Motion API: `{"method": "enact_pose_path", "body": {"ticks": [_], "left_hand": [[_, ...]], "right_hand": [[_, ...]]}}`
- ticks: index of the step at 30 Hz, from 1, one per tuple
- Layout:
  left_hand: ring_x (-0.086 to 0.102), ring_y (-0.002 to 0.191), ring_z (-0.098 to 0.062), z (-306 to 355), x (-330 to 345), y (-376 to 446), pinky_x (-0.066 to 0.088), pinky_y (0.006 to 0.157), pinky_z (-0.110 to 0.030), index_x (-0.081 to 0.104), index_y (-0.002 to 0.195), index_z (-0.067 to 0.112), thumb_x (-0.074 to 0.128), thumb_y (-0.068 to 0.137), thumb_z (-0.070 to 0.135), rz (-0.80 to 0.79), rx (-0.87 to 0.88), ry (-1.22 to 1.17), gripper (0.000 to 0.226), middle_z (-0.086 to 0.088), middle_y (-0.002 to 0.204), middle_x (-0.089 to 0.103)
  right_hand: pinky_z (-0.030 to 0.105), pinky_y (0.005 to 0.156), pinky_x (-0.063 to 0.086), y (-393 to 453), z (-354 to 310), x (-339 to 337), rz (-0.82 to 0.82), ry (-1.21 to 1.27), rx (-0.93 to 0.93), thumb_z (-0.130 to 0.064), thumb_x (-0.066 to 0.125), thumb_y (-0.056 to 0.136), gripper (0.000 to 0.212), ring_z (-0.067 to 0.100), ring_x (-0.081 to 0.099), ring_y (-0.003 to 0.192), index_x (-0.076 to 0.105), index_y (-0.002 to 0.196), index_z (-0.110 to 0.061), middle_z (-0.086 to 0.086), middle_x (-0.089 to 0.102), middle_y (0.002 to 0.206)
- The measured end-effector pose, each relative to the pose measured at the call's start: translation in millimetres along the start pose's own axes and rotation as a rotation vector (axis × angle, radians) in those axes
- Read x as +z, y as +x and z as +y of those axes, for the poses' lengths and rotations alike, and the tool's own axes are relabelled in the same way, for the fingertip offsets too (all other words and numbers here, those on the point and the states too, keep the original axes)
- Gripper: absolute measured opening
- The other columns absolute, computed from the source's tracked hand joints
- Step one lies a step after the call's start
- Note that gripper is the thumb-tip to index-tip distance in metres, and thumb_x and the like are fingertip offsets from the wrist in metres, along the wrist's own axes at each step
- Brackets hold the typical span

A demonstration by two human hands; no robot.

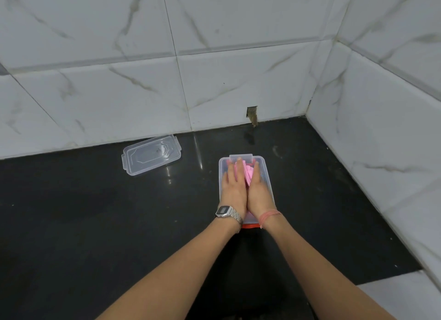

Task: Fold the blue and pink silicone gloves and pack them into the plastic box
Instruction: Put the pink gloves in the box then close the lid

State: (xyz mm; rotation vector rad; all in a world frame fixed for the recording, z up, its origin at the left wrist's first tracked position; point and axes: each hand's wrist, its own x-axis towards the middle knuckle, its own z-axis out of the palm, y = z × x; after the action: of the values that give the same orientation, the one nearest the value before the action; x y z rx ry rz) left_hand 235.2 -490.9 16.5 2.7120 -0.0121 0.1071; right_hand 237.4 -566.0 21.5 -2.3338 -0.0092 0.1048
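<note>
Both forearms reach forward; the left hand (232, 188) and right hand (259, 188) lie flat, fingers straight, pressing the pink glove (247, 176) down inside the plastic box (267, 174), lid (151, 157) off to the left.

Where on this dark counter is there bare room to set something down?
Bare counter lies left of the box below the lid, and right of the box toward the side wall. The box is crowded: both hands press the pink glove.
</note>
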Motion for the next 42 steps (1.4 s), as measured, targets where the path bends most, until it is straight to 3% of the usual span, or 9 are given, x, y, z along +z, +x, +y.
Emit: {"method": "enact_pose_path", "body": {"ticks": [2, 5, 9, 12, 14, 19, 26, 35, 42], "left_hand": [[0.002, 0.148, -0.033, -3, 4, -8, 0.007, 0.119, -0.043, -0.021, 0.147, 0.017, 0.05, 0.096, 0.022, 0.035, 0.108, 0.222, 0.088, -0.016, 0.161, 0.002], [-0.011, 0.147, -0.031, -8, 4, -9, -0.005, 0.118, -0.041, -0.007, 0.151, 0.007, 0.042, 0.099, 0.022, 0.0, 0.068, 0.289, 0.073, -0.015, 0.16, -0.007], [0.004, 0.147, -0.037, -1, -2, -6, 0.011, 0.121, -0.046, 0.009, 0.149, -0.002, 0.044, 0.097, 0.01, -0.019, 0.185, 0.341, 0.064, -0.022, 0.158, 0.008], [0.041, 0.125, -0.032, 11, -6, -5, 0.036, 0.106, -0.039, 0.043, 0.132, 0.001, 0.047, 0.094, 0.005, -0.148, 0.174, 0.265, 0.038, -0.019, 0.137, 0.044], [0.046, 0.117, -0.03, 16, -7, -4, 0.039, 0.101, -0.039, 0.051, 0.122, 0.002, 0.044, 0.094, 0.005, -0.208, 0.141, 0.227, 0.029, -0.016, 0.126, 0.052], [0.015, 0.143, -0.038, 7, 7, 7, 0.008, 0.118, -0.051, 0.021, 0.148, 0.012, 0.034, 0.098, 0.026, -0.165, 0.156, 0.352, 0.053, -0.015, 0.15, 0.028], [-0.014, 0.144, -0.044, 2, 25, 17, -0.006, 0.116, -0.052, -0.011, 0.151, 0.031, 0.019, 0.1, 0.049, -0.298, 0.025, 0.24, 0.061, -0.004, 0.161, -0.013], [-0.026, 0.141, -0.038, -1, 39, 21, -0.018, 0.112, -0.05, -0.018, 0.149, 0.031, 0.012, 0.095, 0.059, -0.327, -0.005, 0.221, 0.068, -0.002, 0.158, -0.026], [-0.028, 0.141, -0.039, -3, 49, 24, -0.02, 0.111, -0.051, -0.019, 0.149, 0.029, 0.01, 0.096, 0.059, -0.352, -0.013, 0.268, 0.068, -0.003, 0.157, -0.028]], "right_hand": [[0.046, 0.118, 0.026, -5, 0, -3, -0.031, -0.126, -0.137, -0.042, -0.006, 0.093, 0.072, 0.033, 0.025, 0.145, 0.006, 0.154, -0.005, 0.018, 0.021, 0.159], [0.041, 0.121, 0.021, 2, 11, -5, 0.0, -0.342, -0.159, -0.035, 0.034, 0.102, 0.064, 0.02, 0.021, 0.148, 0.005, 0.155, -0.015, 0.005, 0.017, 0.162], [0.046, 0.115, 0.033, 7, 22, -10, 0.195, -0.195, -0.066, -0.022, 0.046, 0.099, 0.054, 0.023, 0.037, 0.14, 0.027, 0.149, -0.016, 0.006, 0.039, 0.153], [0.049, 0.102, 0.046, 6, 34, -12, 0.076, 0.055, 0.187, -0.025, 0.039, 0.101, 0.054, 0.03, 0.05, 0.127, 0.02, 0.151, -0.018, 0.01, 0.049, 0.142], [0.047, 0.09, 0.053, 3, 37, -13, 0.032, 0.087, 0.204, -0.026, 0.035, 0.101, 0.05, 0.03, 0.06, 0.108, 0.023, 0.149, -0.019, 0.013, 0.058, 0.128], [0.036, 0.071, 0.051, 2, 39, -12, 0.033, 0.107, 0.178, -0.021, 0.036, 0.1, 0.041, 0.024, 0.061, 0.086, 0.032, 0.141, -0.024, 0.01, 0.064, 0.11], [0.035, 0.076, 0.055, 2, 44, -12, 0.059, 0.098, 0.162, -0.027, 0.036, 0.102, 0.037, 0.018, 0.062, 0.089, 0.035, 0.139, -0.025, 0.006, 0.064, 0.114], [0.037, 0.076, 0.058, 4, 47, -10, 0.06, 0.05, 0.156, -0.026, 0.039, 0.102, 0.038, 0.019, 0.065, 0.086, 0.035, 0.139, -0.021, 0.005, 0.065, 0.106], [0.025, 0.068, 0.052, 7, 53, -8, 0.06, 0.059, 0.157, -0.031, 0.042, 0.1, 0.04, 0.016, 0.064, 0.086, 0.035, 0.139, -0.024, 0.003, 0.064, 0.107]]}}
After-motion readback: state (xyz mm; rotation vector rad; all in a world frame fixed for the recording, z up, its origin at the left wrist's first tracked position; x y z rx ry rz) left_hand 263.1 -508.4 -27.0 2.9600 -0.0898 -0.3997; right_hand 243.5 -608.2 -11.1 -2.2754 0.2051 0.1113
